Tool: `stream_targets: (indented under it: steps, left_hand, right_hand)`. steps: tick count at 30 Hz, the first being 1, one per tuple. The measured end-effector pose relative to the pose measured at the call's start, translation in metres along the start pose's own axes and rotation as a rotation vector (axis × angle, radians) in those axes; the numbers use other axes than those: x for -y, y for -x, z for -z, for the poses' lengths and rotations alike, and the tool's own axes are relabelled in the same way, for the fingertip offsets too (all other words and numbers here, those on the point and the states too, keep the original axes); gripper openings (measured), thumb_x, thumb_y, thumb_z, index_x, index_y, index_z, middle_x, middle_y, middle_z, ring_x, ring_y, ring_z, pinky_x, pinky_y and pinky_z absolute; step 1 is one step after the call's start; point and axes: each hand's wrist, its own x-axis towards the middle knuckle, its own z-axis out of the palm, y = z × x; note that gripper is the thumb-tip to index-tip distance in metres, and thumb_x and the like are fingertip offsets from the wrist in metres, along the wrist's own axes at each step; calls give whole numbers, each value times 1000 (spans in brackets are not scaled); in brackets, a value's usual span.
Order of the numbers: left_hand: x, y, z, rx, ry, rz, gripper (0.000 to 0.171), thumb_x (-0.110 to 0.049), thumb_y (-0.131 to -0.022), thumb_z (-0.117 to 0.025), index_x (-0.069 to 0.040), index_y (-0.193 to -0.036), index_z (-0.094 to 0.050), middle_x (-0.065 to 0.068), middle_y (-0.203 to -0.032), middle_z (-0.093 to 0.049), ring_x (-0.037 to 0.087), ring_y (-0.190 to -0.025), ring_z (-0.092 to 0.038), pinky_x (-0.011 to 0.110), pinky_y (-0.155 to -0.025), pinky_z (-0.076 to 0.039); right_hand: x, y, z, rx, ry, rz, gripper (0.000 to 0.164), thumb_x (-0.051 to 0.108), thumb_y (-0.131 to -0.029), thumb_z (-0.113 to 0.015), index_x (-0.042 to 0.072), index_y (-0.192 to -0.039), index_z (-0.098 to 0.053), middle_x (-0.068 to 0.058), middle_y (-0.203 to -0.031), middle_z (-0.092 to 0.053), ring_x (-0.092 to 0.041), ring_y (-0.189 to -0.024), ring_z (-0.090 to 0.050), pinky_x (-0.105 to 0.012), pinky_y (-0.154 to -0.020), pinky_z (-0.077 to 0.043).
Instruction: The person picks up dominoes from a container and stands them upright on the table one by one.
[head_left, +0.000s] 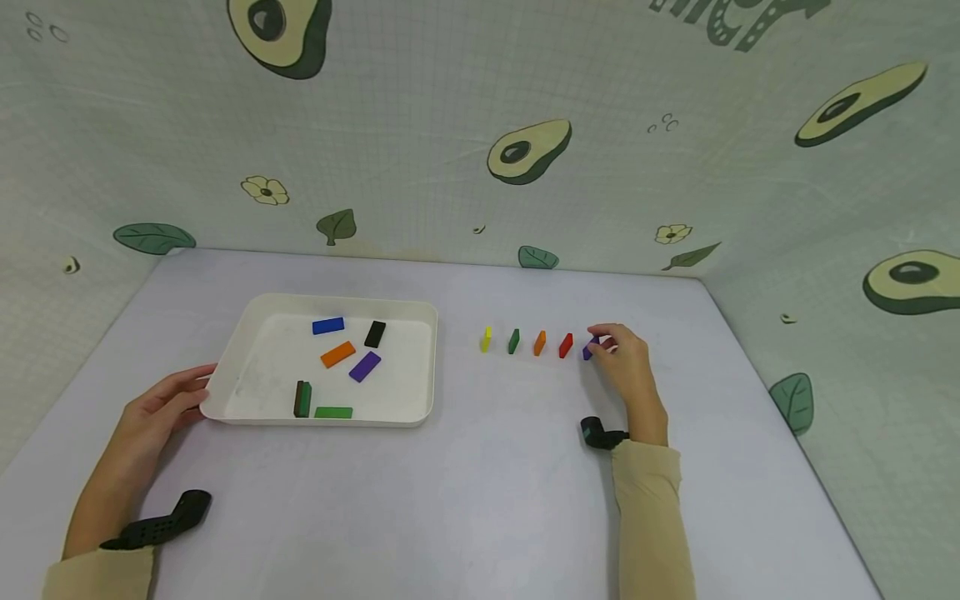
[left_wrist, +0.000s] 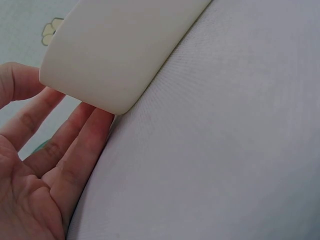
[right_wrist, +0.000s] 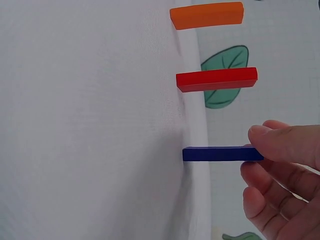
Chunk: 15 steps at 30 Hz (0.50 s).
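My right hand pinches the top end of a dark blue domino block between thumb and fingers. The block stands upright on the table at the right end of a row. Beside it stand upright red, orange, green and yellow blocks, spaced apart. At the left, my left hand touches the near left corner of a white tray. Its fingers lie fairly straight against the tray's outer side, the thumb at the rim.
Inside the tray lie blue, black, orange and purple blocks. Brown and green ones sit by its near wall. A patterned cloth hangs behind the white table.
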Motion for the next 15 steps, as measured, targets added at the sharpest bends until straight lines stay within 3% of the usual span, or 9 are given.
stream_targets:
  steps: [7,15]
  left_hand:
    - [-1,1,1,3,-6,6,36,-13,-94,-54,-14,-131,-52,-21,-116,-58,-8,-95,-57,7,-74,-47]
    - [1,0,1,8,-13,-7,36,-13,-94,-54,-13,-130,-53,-20,-116,-58,-8,-94,-57,7,-73,-47]
  right_hand:
    - [2,-1,-1,-14,-1,27,25,0,-87,-61,-1,-112,-62,-18,-108,-62,-27,-91,-55,-34,-76,-47]
    - [2,-1,0,11,13,-10,26,2,-88,-60,1,-113,-61,-18,-110,-61,-28,-94,-54,-34,-76,-46]
